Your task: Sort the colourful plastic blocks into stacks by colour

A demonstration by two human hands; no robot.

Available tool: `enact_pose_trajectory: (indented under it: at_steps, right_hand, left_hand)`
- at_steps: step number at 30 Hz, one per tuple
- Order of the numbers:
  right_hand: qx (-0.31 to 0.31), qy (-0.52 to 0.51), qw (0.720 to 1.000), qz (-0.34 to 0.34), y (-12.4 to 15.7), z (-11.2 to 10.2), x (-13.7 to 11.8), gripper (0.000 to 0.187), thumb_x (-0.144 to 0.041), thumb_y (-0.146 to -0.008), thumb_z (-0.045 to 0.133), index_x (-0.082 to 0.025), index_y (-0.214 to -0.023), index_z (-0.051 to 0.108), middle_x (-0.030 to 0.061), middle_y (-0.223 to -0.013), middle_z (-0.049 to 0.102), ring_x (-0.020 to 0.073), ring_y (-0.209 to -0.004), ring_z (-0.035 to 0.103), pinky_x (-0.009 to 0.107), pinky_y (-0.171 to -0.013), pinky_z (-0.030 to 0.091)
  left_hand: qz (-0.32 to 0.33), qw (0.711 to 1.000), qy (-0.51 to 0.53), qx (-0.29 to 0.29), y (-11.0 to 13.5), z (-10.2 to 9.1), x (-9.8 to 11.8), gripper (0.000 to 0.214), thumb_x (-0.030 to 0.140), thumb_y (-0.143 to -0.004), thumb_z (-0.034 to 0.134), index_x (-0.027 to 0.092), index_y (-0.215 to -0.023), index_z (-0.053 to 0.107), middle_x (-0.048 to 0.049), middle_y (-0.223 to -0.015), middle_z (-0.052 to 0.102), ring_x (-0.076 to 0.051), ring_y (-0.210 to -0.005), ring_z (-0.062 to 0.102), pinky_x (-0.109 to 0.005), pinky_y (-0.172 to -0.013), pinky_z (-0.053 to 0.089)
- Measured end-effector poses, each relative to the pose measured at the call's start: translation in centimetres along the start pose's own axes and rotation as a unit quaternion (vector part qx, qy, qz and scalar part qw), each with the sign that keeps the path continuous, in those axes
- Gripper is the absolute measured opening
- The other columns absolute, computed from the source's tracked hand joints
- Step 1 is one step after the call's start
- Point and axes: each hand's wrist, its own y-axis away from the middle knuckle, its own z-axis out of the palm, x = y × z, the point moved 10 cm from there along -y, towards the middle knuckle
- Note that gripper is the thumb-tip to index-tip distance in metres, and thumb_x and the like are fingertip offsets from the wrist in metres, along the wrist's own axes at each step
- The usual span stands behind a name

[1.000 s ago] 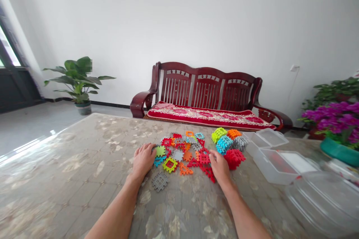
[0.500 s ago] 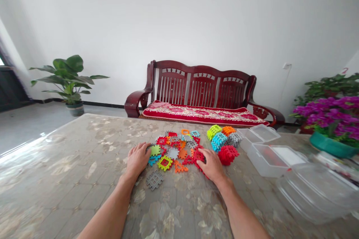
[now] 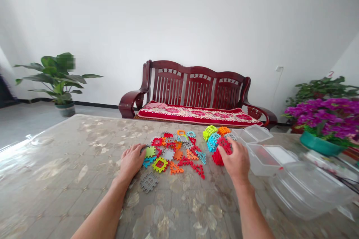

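l hand (image 3: pixel 131 160) lies palm down on the table (image 3: pixel 70 164), fingers loose and flat, not gripping anything. its tips press on a green tile (image 3: pixel 150 152) at the left edge of the loose flat tiles (image 3: pixel 176 148), prob. to pin it so it doesn't skate on the glossy top. r hand (image 3: pixel 237 160) is curled round a red cube (image 3: pixel 218 157), thumb on the near-left side and fingers over the top, so the grip is narrow and closed on it. can't tell if the cube is lifted or sitting on the table. the cube is just right of the flat tiles and touching or v. near the other built cubes, lime (image 3: pixel 209 132), blue (image 3: pixel 212 140), orange (image 3: pixel 223 130) and grey (image 3: pixel 230 136). those are bunched together apart from the flats, so built and unbuilt bits are sorted into two groups. one grey tile (image 3: pixel 147 182) sits alone nearer the person, below the l hand. open clear boxes (image 3: pixel 259 160) stand just right of the r hand, within easy reach, w/ a bigger clear tub (image 3: pixel 311 190) further right. wooden bench (image 3: pixel 193 97) and plants are behind the table.
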Motion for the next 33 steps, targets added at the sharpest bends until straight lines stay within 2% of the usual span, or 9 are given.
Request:
enact_pose_trajectory:
  at_steps: [2,4,9,15,20,25,33]
  right_hand:
    - [-0.004,0.035,0.998,0.046,-0.3,-0.9,2.2,0.052,-0.05,-0.081,0.06,-0.015,-0.12,0.066,0.014,-0.107,0.07,0.0301,-0.097,0.06,0.042,-0.09,0.044]
    - [-0.03,0.058,0.994,0.088,-0.2,-0.8,3.7,0.055,-0.05,-0.08,0.06,-0.017,-0.123,0.065,0.0125,-0.108,0.071,0.0302,-0.096,0.06,0.041,-0.087,0.045]
    - [-0.112,0.075,0.982,0.133,0.7,1.2,4.8,0.058,-0.052,-0.08,0.059,-0.018,-0.128,0.061,0.0123,-0.113,0.07,0.0309,-0.1,0.061,0.04,-0.086,0.045]
    - [-0.149,0.087,0.978,0.121,1.3,2.7,4.6,0.07,-0.053,-0.076,0.064,-0.018,-0.136,0.055,0.0152,-0.12,0.066,0.0325,-0.105,0.061,0.041,-0.086,0.047]
    - [-0.14,0.061,0.981,0.12,1.4,2.9,4.9,0.062,-0.042,-0.077,0.062,-0.02,-0.134,0.057,0.0127,-0.12,0.066,0.0294,-0.108,0.062,0.038,-0.088,0.048]
    - [-0.139,0.049,0.982,0.115,1.4,3.2,5.0,0.051,-0.039,-0.08,0.06,-0.017,-0.125,0.064,0.0136,-0.117,0.067,0.0288,-0.107,0.063,0.038,-0.092,0.048]
    - [-0.123,0.021,0.986,0.107,1.4,3.4,5.1,0.05,-0.038,-0.078,0.059,-0.017,-0.123,0.064,0.0134,-0.116,0.067,0.0286,-0.109,0.062,0.038,-0.096,0.046]
  left_hand:
    - [0.0,1.0,0.001,0.001,-0.1,0.1,-0.1,0.042,0.037,-0.095,0.037,0.027,-0.124,0.065,-0.0061,-0.139,0.062,-0.024,-0.131,0.053,-0.042,-0.114,0.033]
    - [0.004,1.0,0.003,-0.002,-0.1,0.3,-0.1,0.042,0.037,-0.095,0.036,0.027,-0.124,0.064,-0.0064,-0.139,0.061,-0.024,-0.132,0.053,-0.043,-0.114,0.033]
    - [0.009,1.0,-0.001,-0.007,-0.1,0.2,0.0,0.043,0.036,-0.094,0.036,0.026,-0.125,0.064,-0.007,-0.138,0.062,-0.024,-0.131,0.053,-0.043,-0.113,0.033]
    - [0.009,1.0,0.0,0.009,-0.1,0.0,-0.1,0.042,0.036,-0.093,0.037,0.028,-0.122,0.066,-0.0061,-0.136,0.064,-0.025,-0.129,0.055,-0.042,-0.112,0.035]
    - [0.01,1.0,-0.002,0.006,-0.1,0.1,-0.1,0.043,0.036,-0.093,0.036,0.027,-0.123,0.066,-0.0065,-0.136,0.063,-0.024,-0.129,0.054,-0.042,-0.112,0.035]
    - [0.007,1.0,0.002,0.005,0.0,0.0,0.0,0.044,0.036,-0.094,0.035,0.027,-0.123,0.066,-0.0069,-0.137,0.063,-0.025,-0.129,0.055,-0.044,-0.113,0.034]
    - [0.002,1.0,0.001,0.007,-0.1,0.2,-0.2,0.042,0.036,-0.093,0.037,0.028,-0.122,0.066,-0.0064,-0.137,0.063,-0.025,-0.129,0.054,-0.043,-0.113,0.034]
